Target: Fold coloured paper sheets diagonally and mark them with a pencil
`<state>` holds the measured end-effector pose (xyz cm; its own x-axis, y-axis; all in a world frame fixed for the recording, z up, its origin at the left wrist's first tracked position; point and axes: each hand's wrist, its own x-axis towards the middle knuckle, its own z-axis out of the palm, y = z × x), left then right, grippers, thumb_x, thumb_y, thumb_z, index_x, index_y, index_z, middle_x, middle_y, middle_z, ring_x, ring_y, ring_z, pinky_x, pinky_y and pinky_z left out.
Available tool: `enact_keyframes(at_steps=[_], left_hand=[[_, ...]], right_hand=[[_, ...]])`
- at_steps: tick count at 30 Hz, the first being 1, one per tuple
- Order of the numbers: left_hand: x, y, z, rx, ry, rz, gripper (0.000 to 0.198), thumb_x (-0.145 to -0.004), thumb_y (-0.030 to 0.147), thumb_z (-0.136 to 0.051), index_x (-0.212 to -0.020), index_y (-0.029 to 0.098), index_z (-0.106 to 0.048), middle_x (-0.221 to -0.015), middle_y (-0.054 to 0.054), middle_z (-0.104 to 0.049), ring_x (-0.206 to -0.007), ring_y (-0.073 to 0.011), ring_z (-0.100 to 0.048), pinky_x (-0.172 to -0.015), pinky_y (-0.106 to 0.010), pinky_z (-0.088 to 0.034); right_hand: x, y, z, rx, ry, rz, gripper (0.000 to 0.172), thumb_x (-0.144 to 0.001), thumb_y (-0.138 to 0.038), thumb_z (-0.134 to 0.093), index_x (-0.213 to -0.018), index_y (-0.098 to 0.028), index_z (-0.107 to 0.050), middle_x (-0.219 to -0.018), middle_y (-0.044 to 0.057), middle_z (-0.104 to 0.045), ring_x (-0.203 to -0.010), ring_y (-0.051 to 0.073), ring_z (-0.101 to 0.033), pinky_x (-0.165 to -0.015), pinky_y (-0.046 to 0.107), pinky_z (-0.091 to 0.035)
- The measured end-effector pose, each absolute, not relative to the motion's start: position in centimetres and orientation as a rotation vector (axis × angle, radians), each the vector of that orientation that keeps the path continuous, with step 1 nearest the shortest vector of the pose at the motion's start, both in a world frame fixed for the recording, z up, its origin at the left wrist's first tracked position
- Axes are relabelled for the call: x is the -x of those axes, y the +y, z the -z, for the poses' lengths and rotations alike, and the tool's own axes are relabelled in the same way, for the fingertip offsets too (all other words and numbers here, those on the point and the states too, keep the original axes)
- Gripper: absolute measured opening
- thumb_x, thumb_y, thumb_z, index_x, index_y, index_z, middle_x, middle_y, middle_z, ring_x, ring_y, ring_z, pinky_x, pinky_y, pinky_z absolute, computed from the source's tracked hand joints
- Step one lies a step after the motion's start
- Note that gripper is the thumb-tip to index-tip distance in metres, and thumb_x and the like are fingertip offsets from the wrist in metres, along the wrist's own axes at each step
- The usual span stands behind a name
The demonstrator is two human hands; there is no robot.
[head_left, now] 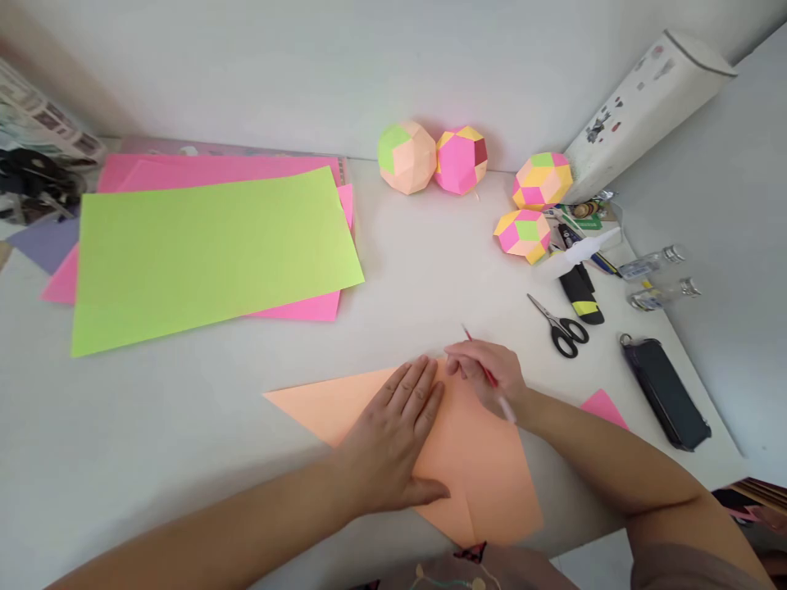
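Note:
A sheet of orange paper (485, 467), with a fold or crease showing, lies on the table close to my body. Flat on it rests my left hand (399, 434), fingers together and thumb spread out. My right hand (485, 373) is at the paper's far edge, its fingers closed round a slim red pen (490, 377). One end of the pen points away from me and the pale end sticks out behind the hand. Whether the tip touches the paper I cannot tell.
A green sheet (215, 254) covers pink sheets (301, 309) at left. Several paper balls, including a pink one (458, 164), stand by the wall. To the right lie scissors (562, 328), a cutter (581, 295), a black pencil case (667, 393), small bottles (652, 262) and a white roll (645, 115).

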<state>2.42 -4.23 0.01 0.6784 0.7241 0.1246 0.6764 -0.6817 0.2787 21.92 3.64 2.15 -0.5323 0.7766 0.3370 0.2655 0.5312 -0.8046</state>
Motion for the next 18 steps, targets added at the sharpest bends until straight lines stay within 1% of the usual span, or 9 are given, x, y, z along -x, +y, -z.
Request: enact_keyframes(at_steps=[1,3,5,7,10,12,13,15,18], left_hand=[[-2.4,-4.2,-0.1,-2.679,1.133,-0.347,0.108,-0.076,0.082,-0.031,-0.142,-0.003,-0.030,-0.151,-0.027,-0.022,-0.143,-0.0380,-0.006,-0.116,-0.050,-0.009],[-2.4,-4.1,-0.2,-2.669,1.129,-0.363,0.110,-0.076,0.082,-0.033,-0.142,-0.006,-0.027,-0.151,-0.027,-0.023,-0.143,-0.0373,-0.009,-0.117,-0.048,-0.012],[-2.5,-4.0,-0.4,-2.650,1.138,-0.383,0.112,-0.074,0.082,-0.035,-0.142,-0.006,-0.026,-0.150,-0.027,-0.025,-0.143,-0.0369,-0.011,-0.117,-0.048,-0.016],[-2.7,-3.9,-0.6,-2.623,1.163,-0.426,0.108,-0.074,0.081,-0.039,-0.138,-0.006,-0.033,-0.148,-0.028,-0.029,-0.143,-0.0379,-0.013,-0.116,-0.049,-0.020],[-2.3,-3.9,-0.6,-2.581,1.218,-0.480,0.080,-0.081,0.069,-0.044,-0.122,0.001,-0.052,-0.143,-0.025,-0.039,-0.141,-0.0398,-0.016,-0.114,-0.052,-0.024],[-1.3,-4.1,-0.6,-2.570,1.307,-0.472,0.064,-0.085,0.059,-0.047,-0.119,0.005,-0.055,-0.141,-0.024,-0.042,-0.141,-0.0403,-0.019,-0.113,-0.055,-0.023],[-0.5,-4.4,-0.6,-2.568,1.378,-0.451,0.062,-0.087,0.056,-0.047,-0.123,0.006,-0.053,-0.142,-0.023,-0.041,-0.140,-0.0407,-0.019,-0.112,-0.057,-0.022],[1.4,-5.3,-0.5,-2.555,1.563,-0.381,0.068,-0.088,0.055,-0.045,-0.134,0.006,-0.043,-0.147,-0.025,-0.033,-0.141,-0.0425,-0.014,-0.111,-0.061,-0.021],[4.0,-6.7,-0.3,-2.466,1.886,-0.292,0.071,-0.090,0.052,-0.041,-0.141,0.003,-0.032,-0.150,-0.028,-0.022,-0.142,-0.0433,-0.007,-0.110,-0.063,-0.019]], right_hand=[[-21.8,3.1,-2.1,0.789,-2.172,-0.759,0.030,-0.093,-0.012,-0.041,-0.116,-0.023,-0.056,-0.082,0.004,-0.066,-0.075,0.015,-0.064,-0.065,0.030,-0.054],[-21.7,1.7,-2.1,0.723,-2.357,-0.481,0.038,-0.088,-0.008,-0.044,-0.124,-0.020,-0.051,-0.099,0.011,-0.069,-0.095,0.022,-0.065,-0.073,0.036,-0.055],[-21.6,0.2,-2.0,0.786,-2.497,-0.253,0.040,-0.085,-0.007,-0.048,-0.124,-0.016,-0.051,-0.115,0.018,-0.065,-0.113,0.029,-0.059,-0.079,0.043,-0.054],[-21.6,-1.1,-1.9,0.850,-2.591,-0.103,0.039,-0.084,-0.006,-0.049,-0.123,-0.011,-0.051,-0.124,0.023,-0.060,-0.123,0.034,-0.052,-0.084,0.049,-0.052],[-21.5,-2.1,-1.6,0.845,-2.655,0.038,0.034,-0.085,-0.007,-0.051,-0.119,-0.008,-0.054,-0.124,0.024,-0.060,-0.124,0.035,-0.051,-0.087,0.050,-0.050],[-21.4,-2.1,-1.4,0.830,-2.667,0.103,0.029,-0.084,-0.006,-0.051,-0.112,-0.010,-0.057,-0.122,0.024,-0.061,-0.122,0.036,-0.053,-0.085,0.050,-0.050],[-21.4,-2.1,-1.4,0.824,-2.672,0.125,0.026,-0.084,-0.005,-0.051,-0.109,-0.010,-0.058,-0.122,0.024,-0.061,-0.122,0.036,-0.053,-0.084,0.049,-0.050],[-21.3,-1.9,-1.3,0.810,-2.679,0.154,0.024,-0.082,-0.002,-0.050,-0.103,-0.010,-0.059,-0.120,0.026,-0.062,-0.120,0.037,-0.055,-0.083,0.049,-0.051],[-21.3,-1.7,-1.3,0.776,-2.679,0.191,0.023,-0.080,0.000,-0.049,-0.099,-0.009,-0.058,-0.117,0.028,-0.063,-0.115,0.039,-0.057,-0.079,0.049,-0.051]])
